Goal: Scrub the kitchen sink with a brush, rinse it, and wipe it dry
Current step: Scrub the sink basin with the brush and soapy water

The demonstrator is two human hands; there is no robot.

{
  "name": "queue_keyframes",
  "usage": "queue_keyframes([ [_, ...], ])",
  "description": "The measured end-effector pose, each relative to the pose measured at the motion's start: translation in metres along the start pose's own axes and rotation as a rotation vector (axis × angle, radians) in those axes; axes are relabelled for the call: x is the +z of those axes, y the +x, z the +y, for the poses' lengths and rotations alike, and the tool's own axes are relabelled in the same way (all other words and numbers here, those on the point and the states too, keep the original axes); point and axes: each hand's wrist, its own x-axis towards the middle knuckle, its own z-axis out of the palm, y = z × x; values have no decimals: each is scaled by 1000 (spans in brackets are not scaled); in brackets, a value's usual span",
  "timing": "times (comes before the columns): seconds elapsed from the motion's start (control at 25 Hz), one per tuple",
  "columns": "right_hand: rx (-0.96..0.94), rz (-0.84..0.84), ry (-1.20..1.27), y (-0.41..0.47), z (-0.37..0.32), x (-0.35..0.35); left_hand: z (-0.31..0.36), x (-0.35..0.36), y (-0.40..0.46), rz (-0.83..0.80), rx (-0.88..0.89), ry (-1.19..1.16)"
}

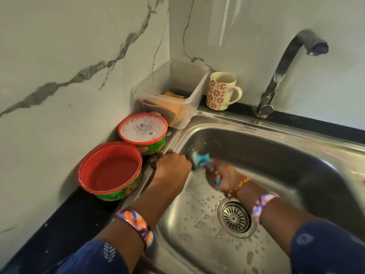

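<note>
The steel sink (pixel 276 155) fills the right half of the view, its floor wet with drops and suds around the drain strainer (pixel 236 218). My right hand (pixel 223 178) grips the blue handle of a scrub brush (pixel 201 158) whose head presses against the sink's left inner wall near the back corner. My left hand (pixel 171 167) rests on the sink's left rim beside the brush head, fingers bent over the edge. Both wrists wear patterned bangles.
Two red-and-green tubs stand on the black counter to the left: a near tub (pixel 110 171) holding water and a far tub (pixel 143 129) full of foam. Behind them sit a clear plastic box (pixel 177 80) with cloths, a flowered mug (pixel 222 91) and the faucet (pixel 280 76).
</note>
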Motion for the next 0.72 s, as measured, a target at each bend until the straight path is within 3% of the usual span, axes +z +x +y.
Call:
queue_keyframes([
  [0.04, -67, 48, 116, 4, -18, 2, -1, -1, -2, 5, 11, 19],
  [0.12, -63, 110, 55, 2, -16, 15, -4, 0, -4, 20, 23, 38],
  [0.28, 280, -33, -238, -46, 68, 3, -6, 0, -4, 43, 10, 34],
  [0.36, 344, -79, -282, -52, 80, 6, -4, -2, -3, 36, 4, 49],
  [0.6, -24, 154, 83, 11, -27, 15, -9, -7, -4, 12, -2, 45],
  [0.72, 86, 57, -80, -5, 11, 5, -14, -2, -4, 41, -47, 49],
])
